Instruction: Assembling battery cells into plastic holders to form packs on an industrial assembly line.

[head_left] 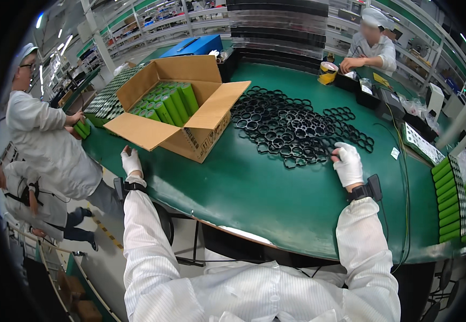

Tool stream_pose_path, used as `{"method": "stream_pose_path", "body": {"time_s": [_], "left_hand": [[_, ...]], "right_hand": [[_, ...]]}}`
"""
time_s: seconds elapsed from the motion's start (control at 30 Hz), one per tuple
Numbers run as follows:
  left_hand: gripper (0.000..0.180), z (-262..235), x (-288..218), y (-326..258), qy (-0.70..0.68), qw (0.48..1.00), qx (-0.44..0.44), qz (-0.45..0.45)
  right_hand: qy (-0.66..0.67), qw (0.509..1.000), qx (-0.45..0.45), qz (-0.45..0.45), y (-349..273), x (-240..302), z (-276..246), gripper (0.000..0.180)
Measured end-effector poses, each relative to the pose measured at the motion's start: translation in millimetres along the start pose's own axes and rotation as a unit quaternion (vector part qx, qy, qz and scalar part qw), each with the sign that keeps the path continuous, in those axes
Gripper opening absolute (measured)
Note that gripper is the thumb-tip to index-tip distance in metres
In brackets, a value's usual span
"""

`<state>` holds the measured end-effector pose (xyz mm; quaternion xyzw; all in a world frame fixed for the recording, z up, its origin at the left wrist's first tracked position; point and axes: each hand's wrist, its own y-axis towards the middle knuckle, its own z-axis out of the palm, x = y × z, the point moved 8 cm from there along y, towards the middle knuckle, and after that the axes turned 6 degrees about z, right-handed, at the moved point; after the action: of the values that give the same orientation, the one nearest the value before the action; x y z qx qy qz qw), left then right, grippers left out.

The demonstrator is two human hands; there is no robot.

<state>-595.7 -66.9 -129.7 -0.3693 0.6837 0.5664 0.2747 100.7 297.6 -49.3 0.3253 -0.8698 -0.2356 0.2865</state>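
My right hand [347, 165], in a white glove with bare fingertips, is at the near right edge of a pile of black plastic cell holders [297, 126]. Its thumb and fingers are pinched on the edge of one holder, partly hidden by the fingers. Gloved the same way, my left hand [132, 162] is raised over the table's left edge, just below the cardboard box's flap, with nothing in it and its fingers loosely apart. Inside the open cardboard box [200, 140] stand green cylindrical battery cells [171, 104], several of them leaning.
Rows of green cells [450, 201] are stacked at the right edge of the green table [233, 188]. Cables [406, 204] hang there. More cells [109, 99] lie behind the box, near a blue case [192, 46]. Co-workers stand at left and sit at far right, by a tape roll [327, 73].
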Motion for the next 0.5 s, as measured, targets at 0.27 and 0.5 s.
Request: {"method": "stream_pose_path", "body": {"time_s": [0.27, 0.5], "left_hand": [[0.035, 21, -62, -96, -0.2, 0.972, 0.081, -0.089], [0.038, -27, -182, -100, -0.25, 0.965, 0.072, -0.036]], "right_hand": [[0.258, 0.934, -0.159, 0.188, 3, -70, -38, 0.017], [0.228, 0.919, 0.232, 0.225, -16, -78, 0, 0.02]]}}
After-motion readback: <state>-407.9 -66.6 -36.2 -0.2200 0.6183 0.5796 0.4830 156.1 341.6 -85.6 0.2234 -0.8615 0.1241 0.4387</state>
